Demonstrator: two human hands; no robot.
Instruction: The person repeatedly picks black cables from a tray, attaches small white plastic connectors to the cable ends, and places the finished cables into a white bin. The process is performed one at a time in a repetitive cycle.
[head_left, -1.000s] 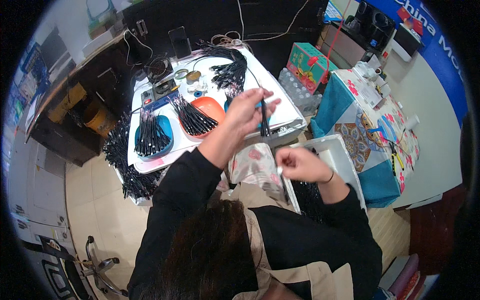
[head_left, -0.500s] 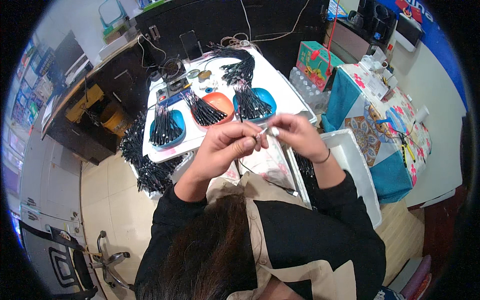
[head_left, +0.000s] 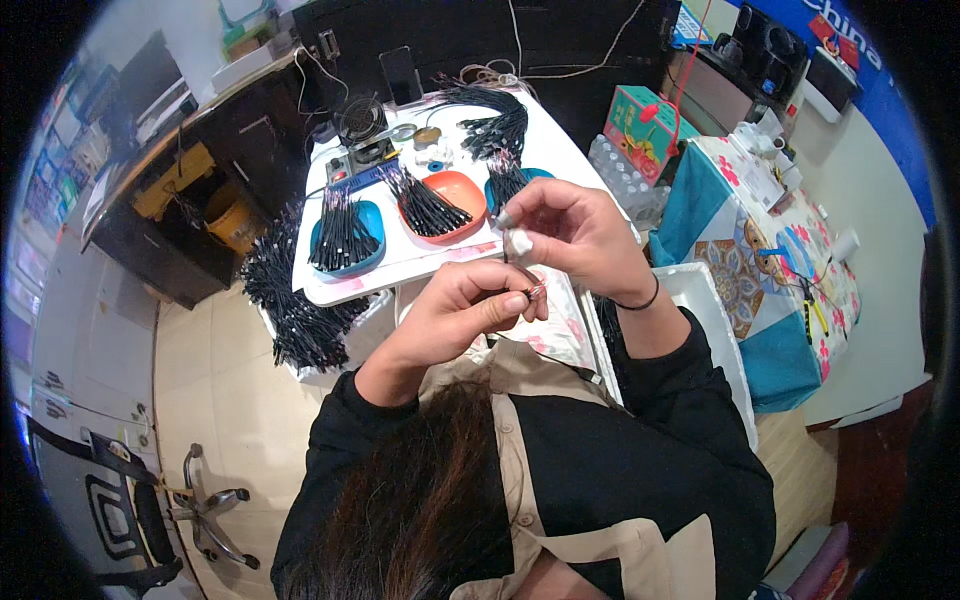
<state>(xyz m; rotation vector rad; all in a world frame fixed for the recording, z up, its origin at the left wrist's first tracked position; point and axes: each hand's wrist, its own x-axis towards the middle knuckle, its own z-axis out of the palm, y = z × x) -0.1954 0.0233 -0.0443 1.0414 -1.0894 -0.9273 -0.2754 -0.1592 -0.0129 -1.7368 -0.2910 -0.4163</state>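
My left hand (head_left: 470, 305) is closed around a thin black cable (head_left: 550, 352), its thumb pressed against the index finger. Fine pinkish wire ends (head_left: 538, 291) stick out past those fingertips. The cable's lower part crosses my lap and ends in a small plug (head_left: 596, 378). Just above, my right hand (head_left: 575, 235) is curled, thumb and index finger close together. White material covers its thumb tip, and the index tip looks grey. Whether something small lies between them I cannot make out. Beyond the hands, bundles of black cables (head_left: 343, 240) rest in two blue bowls (head_left: 372, 215) and an orange bowl (head_left: 465, 190).
The white table (head_left: 430, 258) also bears a device with a blue front (head_left: 362, 172), small round tins and a loose cable pile (head_left: 495, 120). More cables (head_left: 300, 310) fill a box at left. A white foam box (head_left: 715, 310) and a cloth-covered table (head_left: 740, 200) stand at right.
My right hand has risen and moved a little left, away from the left fingertips. The left hand has lowered slightly, and the wire ends now show fanned out. The view has shifted a little.
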